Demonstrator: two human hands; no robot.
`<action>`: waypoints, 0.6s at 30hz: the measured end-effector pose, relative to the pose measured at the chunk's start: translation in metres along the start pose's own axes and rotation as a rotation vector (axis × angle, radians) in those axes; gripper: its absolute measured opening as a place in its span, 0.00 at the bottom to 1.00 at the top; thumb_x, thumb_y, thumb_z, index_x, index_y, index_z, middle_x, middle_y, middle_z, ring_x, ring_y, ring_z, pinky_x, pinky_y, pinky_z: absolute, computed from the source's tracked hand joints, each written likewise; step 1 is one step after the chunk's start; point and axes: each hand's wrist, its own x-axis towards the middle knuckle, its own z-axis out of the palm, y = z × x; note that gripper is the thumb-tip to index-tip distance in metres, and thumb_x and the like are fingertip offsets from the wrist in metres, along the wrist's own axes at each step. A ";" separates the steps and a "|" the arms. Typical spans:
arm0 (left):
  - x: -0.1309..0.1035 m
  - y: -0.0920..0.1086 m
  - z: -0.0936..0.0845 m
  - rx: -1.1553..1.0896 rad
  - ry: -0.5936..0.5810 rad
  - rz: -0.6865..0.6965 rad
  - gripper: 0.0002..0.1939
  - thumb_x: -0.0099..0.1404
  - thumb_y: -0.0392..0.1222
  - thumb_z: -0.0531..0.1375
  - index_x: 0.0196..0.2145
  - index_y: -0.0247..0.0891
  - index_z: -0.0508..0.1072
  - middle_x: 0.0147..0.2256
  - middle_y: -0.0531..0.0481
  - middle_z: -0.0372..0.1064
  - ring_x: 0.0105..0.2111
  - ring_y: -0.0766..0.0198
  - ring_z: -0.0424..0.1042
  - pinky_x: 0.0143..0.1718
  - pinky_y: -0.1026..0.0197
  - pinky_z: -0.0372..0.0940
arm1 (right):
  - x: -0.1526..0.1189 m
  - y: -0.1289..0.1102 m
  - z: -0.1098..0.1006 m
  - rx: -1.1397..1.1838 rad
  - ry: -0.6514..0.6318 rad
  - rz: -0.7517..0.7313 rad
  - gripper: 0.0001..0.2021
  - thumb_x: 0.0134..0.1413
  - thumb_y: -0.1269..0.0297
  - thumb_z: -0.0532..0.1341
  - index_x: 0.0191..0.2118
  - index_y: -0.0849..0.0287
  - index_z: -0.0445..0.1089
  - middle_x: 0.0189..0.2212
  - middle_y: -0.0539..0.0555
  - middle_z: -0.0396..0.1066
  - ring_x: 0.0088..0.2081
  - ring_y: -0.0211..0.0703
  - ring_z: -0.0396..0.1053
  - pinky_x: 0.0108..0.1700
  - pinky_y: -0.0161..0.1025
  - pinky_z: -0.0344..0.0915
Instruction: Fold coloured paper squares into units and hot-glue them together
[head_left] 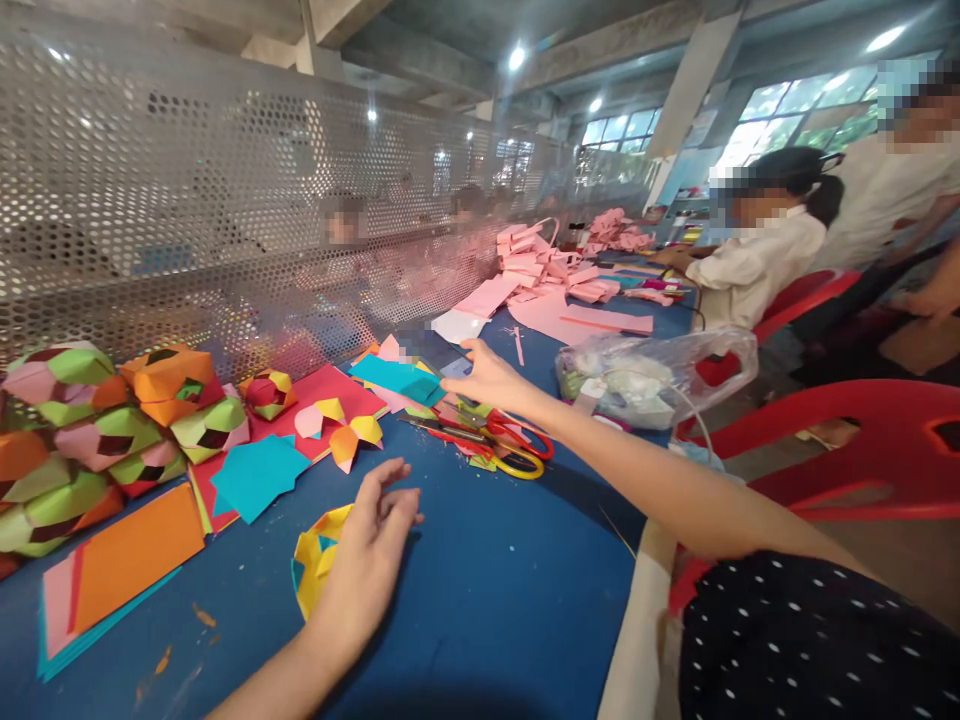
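Blue table point(480, 600): worktop. Paper pile point(405, 385), at twelve o'clock: right hand point(487, 378) reaches over it, fingers spread, seemingly grasping nothing. Folded yellow paper piece point(315, 560), at seven o'clock: left hand point(367, 550) rests on it, fingers loose, unclenched. Scissors point(499, 445): just beside right wrist.

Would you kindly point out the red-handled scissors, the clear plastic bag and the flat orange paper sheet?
Red-handled scissors point(517, 436): head view, on the red handle loop.
Clear plastic bag point(660, 375): head view, bag's middle.
Flat orange paper sheet point(139, 550): head view, sheet's centre.

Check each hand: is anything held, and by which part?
The left hand rests on the yellow folded paper piece, gripping nothing visibly. The right hand reaches over the teal paper, empty.
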 end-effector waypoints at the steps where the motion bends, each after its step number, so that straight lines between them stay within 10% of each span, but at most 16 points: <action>1: 0.006 0.000 0.008 -0.181 0.029 -0.084 0.21 0.65 0.51 0.53 0.54 0.44 0.61 0.56 0.43 0.60 0.49 0.56 0.68 0.47 0.53 0.67 | -0.019 -0.008 0.002 0.022 -0.012 -0.049 0.39 0.42 0.51 0.63 0.59 0.59 0.50 0.54 0.62 0.61 0.52 0.52 0.64 0.49 0.44 0.63; 5: 0.023 -0.001 0.027 -0.754 0.011 -0.179 0.25 0.65 0.53 0.52 0.58 0.51 0.56 0.58 0.45 0.59 0.44 0.57 0.71 0.44 0.51 0.68 | -0.079 -0.033 0.023 0.215 0.022 -0.329 0.41 0.39 0.57 0.65 0.60 0.58 0.48 0.54 0.62 0.59 0.55 0.55 0.60 0.52 0.51 0.60; 10: 0.029 -0.009 0.023 -0.930 -0.048 -0.229 0.22 0.67 0.53 0.49 0.50 0.37 0.68 0.50 0.40 0.67 0.40 0.57 0.71 0.43 0.51 0.69 | -0.103 -0.044 0.042 0.346 0.056 -0.412 0.45 0.37 0.63 0.68 0.61 0.55 0.47 0.54 0.61 0.56 0.58 0.58 0.53 0.57 0.58 0.55; 18: 0.029 -0.024 0.011 -0.937 -0.095 -0.246 0.22 0.67 0.53 0.49 0.52 0.40 0.66 0.55 0.40 0.61 0.43 0.53 0.70 0.40 0.47 0.69 | -0.091 -0.033 0.031 0.880 -0.252 -0.149 0.15 0.50 0.70 0.56 0.46 0.56 0.62 0.46 0.55 0.69 0.49 0.44 0.67 0.51 0.48 0.65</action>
